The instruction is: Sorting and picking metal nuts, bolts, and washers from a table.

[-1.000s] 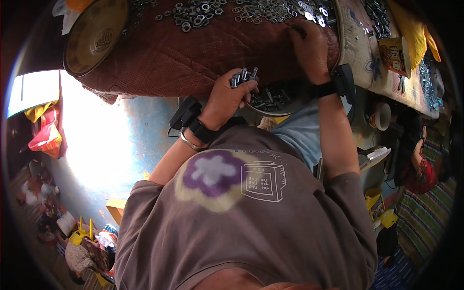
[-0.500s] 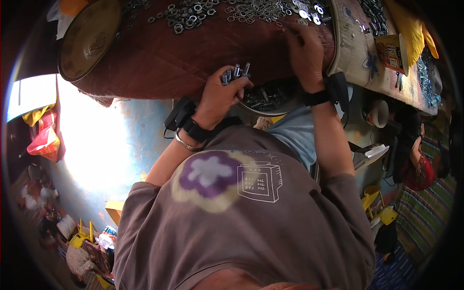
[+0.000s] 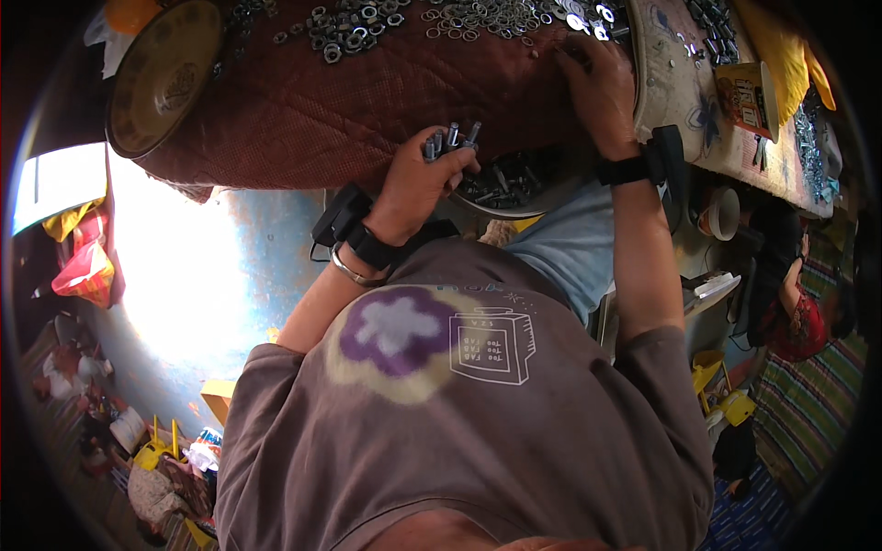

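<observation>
By the quilted red cloth (image 3: 340, 115), the left hand (image 3: 412, 184) grips at least three cylindrical metal bolts (image 3: 453, 134), left of one curved-rim pan (image 3: 514, 215)! Farther right, the right hand (image 3: 602, 92) curls near flat ring washers (image 3: 487, 20); whether it's pinching one, I can't tell.

nuts (image 3: 354, 32): on the cloth (image 3: 303, 124), left of the rings (image 3: 487, 20)
bowl (image 3: 163, 87): at the cloth's left end
left hand (image 3: 418, 179): around bolts (image 3: 453, 137)
right hand (image 3: 604, 96): just before the rings
basin (image 3: 553, 193): between the wrists, loose bolts inside
cup (image 3: 746, 99): on the side table (image 3: 675, 115), right of the right hand
</observation>
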The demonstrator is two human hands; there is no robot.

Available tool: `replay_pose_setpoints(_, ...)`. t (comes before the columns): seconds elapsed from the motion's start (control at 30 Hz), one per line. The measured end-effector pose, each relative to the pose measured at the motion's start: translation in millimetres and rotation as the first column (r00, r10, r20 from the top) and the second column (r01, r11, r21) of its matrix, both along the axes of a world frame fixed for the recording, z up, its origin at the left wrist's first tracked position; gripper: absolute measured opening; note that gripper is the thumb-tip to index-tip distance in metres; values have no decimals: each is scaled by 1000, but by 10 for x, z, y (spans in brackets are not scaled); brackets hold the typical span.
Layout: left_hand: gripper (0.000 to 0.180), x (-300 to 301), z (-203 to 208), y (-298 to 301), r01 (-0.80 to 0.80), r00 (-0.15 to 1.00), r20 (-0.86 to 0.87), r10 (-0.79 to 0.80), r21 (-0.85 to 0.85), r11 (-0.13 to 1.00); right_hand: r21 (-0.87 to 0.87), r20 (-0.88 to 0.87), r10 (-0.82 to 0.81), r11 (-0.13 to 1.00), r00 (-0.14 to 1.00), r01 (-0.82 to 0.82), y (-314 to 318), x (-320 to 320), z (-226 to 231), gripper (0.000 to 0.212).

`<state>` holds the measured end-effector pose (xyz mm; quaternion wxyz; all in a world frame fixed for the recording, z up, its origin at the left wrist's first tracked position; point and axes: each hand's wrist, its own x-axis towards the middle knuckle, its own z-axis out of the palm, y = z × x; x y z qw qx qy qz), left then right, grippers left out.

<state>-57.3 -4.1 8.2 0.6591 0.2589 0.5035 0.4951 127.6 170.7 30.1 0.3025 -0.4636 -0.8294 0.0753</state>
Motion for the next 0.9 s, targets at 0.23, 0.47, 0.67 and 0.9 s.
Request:
replay_pose_setpoints(0.23,15,16,17,-1,-5,1000,-11,5,20,1000,-22,52,109,994,993,-108,58,34,-5,23)
replay_pose_setpoints(0.47,14,20,12,11,-9,1000,-3,9,45,999,51,109,144,987,984,-150,-60,-15,78,18)
replay_pose_setpoints(0.67,12,-10,25,-14,-36,998,-58,38,24,999,-117,-203,133,980,970,-159,-466,-245,191,14)
replay_pose_setpoints(0.9,13,-35,44,-10,-54,998,-3,55,118,992,-328,-405,212,874,889,-358,-1025,-446,152,18)
